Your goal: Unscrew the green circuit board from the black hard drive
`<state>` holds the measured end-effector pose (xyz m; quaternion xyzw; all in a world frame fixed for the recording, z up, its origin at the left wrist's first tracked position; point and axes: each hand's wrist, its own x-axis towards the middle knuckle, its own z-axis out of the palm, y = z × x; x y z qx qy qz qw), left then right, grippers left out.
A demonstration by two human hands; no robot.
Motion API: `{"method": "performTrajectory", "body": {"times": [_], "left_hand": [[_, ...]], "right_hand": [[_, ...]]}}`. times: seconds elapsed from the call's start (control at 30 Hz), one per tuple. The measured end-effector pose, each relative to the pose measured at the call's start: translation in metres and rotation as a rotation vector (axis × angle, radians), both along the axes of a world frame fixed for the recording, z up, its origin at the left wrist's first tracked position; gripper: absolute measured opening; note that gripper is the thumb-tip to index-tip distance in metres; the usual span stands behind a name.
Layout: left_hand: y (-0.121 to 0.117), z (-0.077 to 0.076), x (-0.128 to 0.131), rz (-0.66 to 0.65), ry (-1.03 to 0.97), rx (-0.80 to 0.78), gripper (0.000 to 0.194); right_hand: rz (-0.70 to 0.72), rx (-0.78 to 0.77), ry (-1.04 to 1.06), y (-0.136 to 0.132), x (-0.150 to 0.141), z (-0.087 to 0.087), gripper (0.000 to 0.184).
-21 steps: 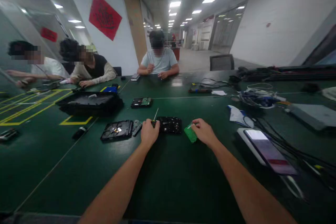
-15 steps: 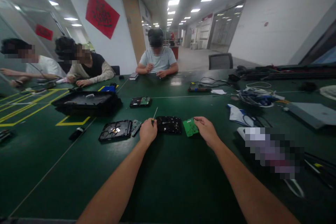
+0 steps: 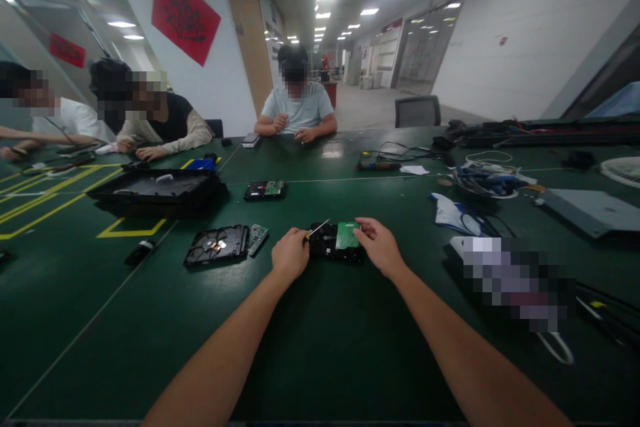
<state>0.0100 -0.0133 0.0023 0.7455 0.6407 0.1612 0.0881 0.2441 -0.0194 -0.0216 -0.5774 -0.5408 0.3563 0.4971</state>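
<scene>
Gripping screwdriver (image 3: 320, 228) in left hand (image 3: 291, 253) | pinching green board (image 3: 346, 235) by right edge in right hand (image 3: 381, 245), over black drive (image 3: 327, 249) (likely to leave the board's middle bare)

No text can be read (the red poster (image 3: 185, 15) bears blurred dark characters (image 3: 186, 19)).

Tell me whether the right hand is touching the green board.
Touching. The head view shows the right hand gripping the green board at its right edge, fingers overlapping it.
</scene>
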Motion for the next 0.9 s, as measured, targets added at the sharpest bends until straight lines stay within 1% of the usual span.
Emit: {"method": "performTrajectory", "body": {"times": [0.07, 0.1, 0.17, 0.23, 0.4, 0.57, 0.67, 0.8, 0.9], "left_hand": [[-0.002, 0.002, 0.0, 0.0, 0.014, -0.011, 0.029], [-0.002, 0.003, 0.0, 0.002, 0.022, -0.016, 0.029], [-0.004, 0.005, 0.0, -0.004, 0.038, -0.023, 0.028], [-0.004, 0.007, 0.0, -0.013, 0.049, -0.028, 0.028], [-0.004, 0.004, -0.001, -0.033, 0.04, 0.006, 0.029], [-0.003, 0.002, -0.003, -0.032, 0.032, 0.005, 0.03], [-0.003, 0.001, -0.003, -0.036, 0.033, 0.004, 0.03], [-0.003, 0.003, -0.003, -0.033, 0.029, -0.007, 0.031], [-0.004, 0.005, -0.002, -0.026, 0.019, -0.006, 0.032]], "right_hand": [[-0.038, 0.067, -0.264, -0.002, 0.0, 0.004, 0.035], [-0.04, 0.062, -0.355, -0.003, 0.0, 0.007, 0.035], [-0.022, 0.006, -0.466, -0.005, 0.001, 0.011, 0.037], [-0.001, -0.039, -0.525, -0.007, 0.001, 0.014, 0.038], [0.018, -0.055, -0.587, -0.008, 0.004, 0.017, 0.038], [0.023, -0.075, -0.594, -0.007, 0.011, 0.018, 0.032], [0.043, -0.056, -0.592, -0.009, 0.011, 0.019, 0.03], [0.104, 0.017, -0.606, -0.013, 0.004, 0.02, 0.032], [0.097, 0.039, -0.623, -0.013, 0.0, 0.019, 0.034]]}}
